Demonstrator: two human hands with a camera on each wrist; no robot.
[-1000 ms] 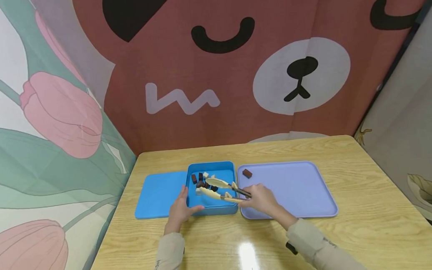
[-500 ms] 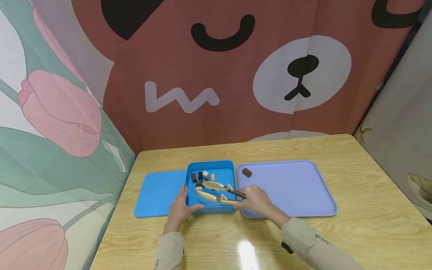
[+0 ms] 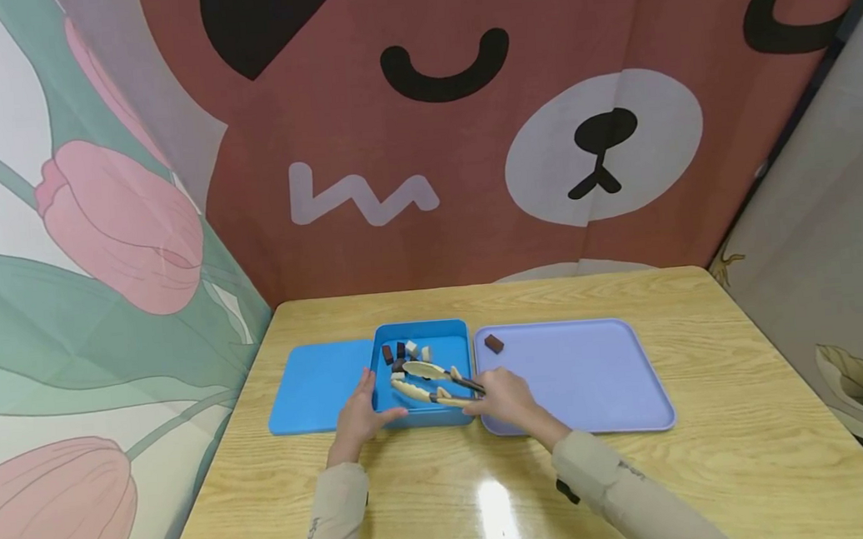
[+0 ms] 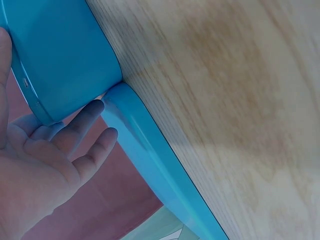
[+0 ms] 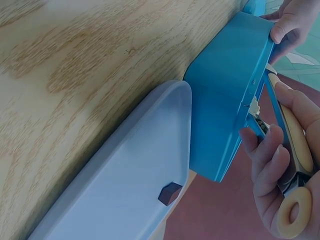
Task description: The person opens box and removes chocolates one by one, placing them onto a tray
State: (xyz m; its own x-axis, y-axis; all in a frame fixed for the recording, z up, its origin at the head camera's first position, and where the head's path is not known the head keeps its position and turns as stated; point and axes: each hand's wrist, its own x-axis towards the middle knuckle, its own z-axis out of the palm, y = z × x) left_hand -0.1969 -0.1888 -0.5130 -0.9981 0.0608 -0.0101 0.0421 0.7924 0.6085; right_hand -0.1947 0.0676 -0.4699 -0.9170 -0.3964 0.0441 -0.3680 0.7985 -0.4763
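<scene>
My left hand [image 3: 359, 412] rests on the front left corner of a blue box [image 3: 445, 417], thumb along its front edge and fingers against its left side. In my right hand [image 3: 506, 396] I grip a pair of tongs [image 3: 425, 371] with cream tips and handle grips. The tong tips are apart and over the box's inside. Small dark brown blocks [image 3: 387, 354] and white blocks [image 3: 411, 348] lie in the left half of the box. In the right wrist view, my curled fingers [image 5: 272, 162] wrap the tongs' handle [image 5: 295, 132].
A flat blue lid [image 3: 320, 390] lies left of the box. A lilac tray [image 3: 574, 376] stands close at the box's right, with a brown block [image 3: 493, 344] in its back left corner. All stand on a wooden table [image 3: 716, 467], with a bear-print cloth [image 3: 370, 257] behind.
My right hand has shifted a little left and toward me, bringing the tong tips nearer the front left of the box. My left hand stays at the box's corner.
</scene>
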